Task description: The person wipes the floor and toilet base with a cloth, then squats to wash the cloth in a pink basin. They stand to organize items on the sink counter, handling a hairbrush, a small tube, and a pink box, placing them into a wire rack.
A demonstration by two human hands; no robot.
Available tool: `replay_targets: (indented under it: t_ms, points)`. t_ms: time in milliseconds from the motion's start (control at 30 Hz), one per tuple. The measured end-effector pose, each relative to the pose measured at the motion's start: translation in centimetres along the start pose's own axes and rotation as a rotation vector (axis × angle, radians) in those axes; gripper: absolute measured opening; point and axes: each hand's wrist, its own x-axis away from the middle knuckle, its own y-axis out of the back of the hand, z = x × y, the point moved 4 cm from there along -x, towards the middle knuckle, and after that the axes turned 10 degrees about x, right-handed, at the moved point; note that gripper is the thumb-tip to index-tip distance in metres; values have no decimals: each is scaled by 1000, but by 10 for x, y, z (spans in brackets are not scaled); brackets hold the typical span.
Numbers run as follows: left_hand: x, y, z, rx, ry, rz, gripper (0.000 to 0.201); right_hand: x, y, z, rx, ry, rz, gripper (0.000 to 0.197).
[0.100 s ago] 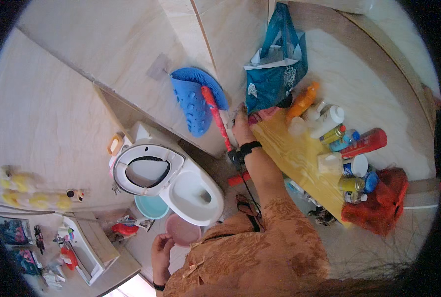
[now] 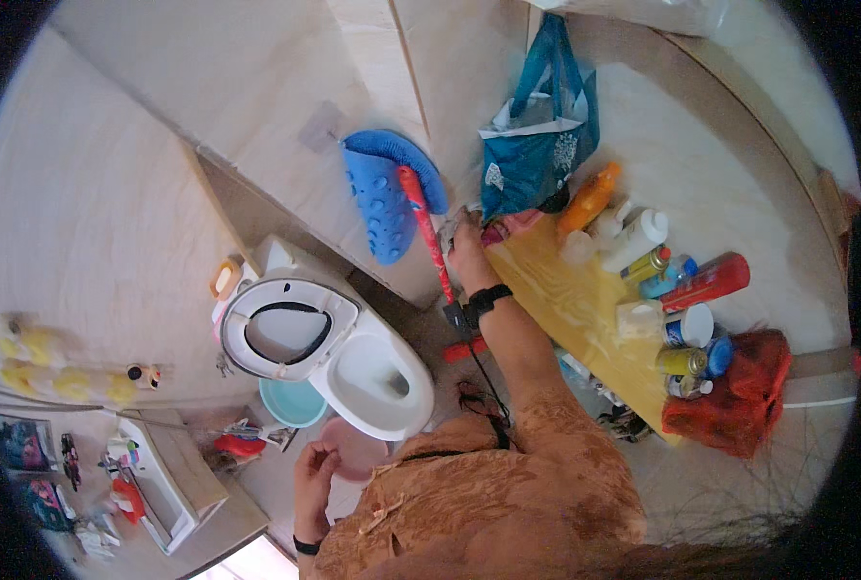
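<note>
My right hand (image 2: 465, 244) reaches to the far end of a yellow wood-patterned shelf top (image 2: 566, 304), just below a teal carrier bag (image 2: 532, 169). Its fingers are bent round something pale, too small and blurred to name. A small pink item (image 2: 494, 233) lies right beside these fingers. To their left, a red-handled stick (image 2: 425, 222) leans across a folded blue bath mat (image 2: 377, 198) at the wall. My left hand (image 2: 312, 478) hangs low on the left, next to a pink basin (image 2: 353, 452). Its fingers are loosely bent and apart, with nothing seen in them.
A white toilet (image 2: 367, 387) with raised lid stands left of my right arm, a light-blue basin (image 2: 293, 402) beside it. Several bottles and cans, including a red bottle (image 2: 711, 282), line the shelf by a red bag (image 2: 730, 406). A washbasin (image 2: 164, 493) is at lower left.
The view has shifted slightly. My right hand stays at the shelf's far end, its fingers a little differently bent. My left hand has barely moved.
</note>
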Motion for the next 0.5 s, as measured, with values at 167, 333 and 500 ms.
replay_targets:
  t_ms: [167, 333, 500]
  points:
    - [-12, -5, -8, 112, -12, 66, 11, 49, -22, 42, 569, 523, 311, 35]
    - [-21, 8, 7, 142, 22, 14, 11, 63, 2, 46, 328, 310, 281, 26]
    - [-23, 28, 14, 107, -109, 19, 11, 59, 18, 13, 20, -18, 167, 26]
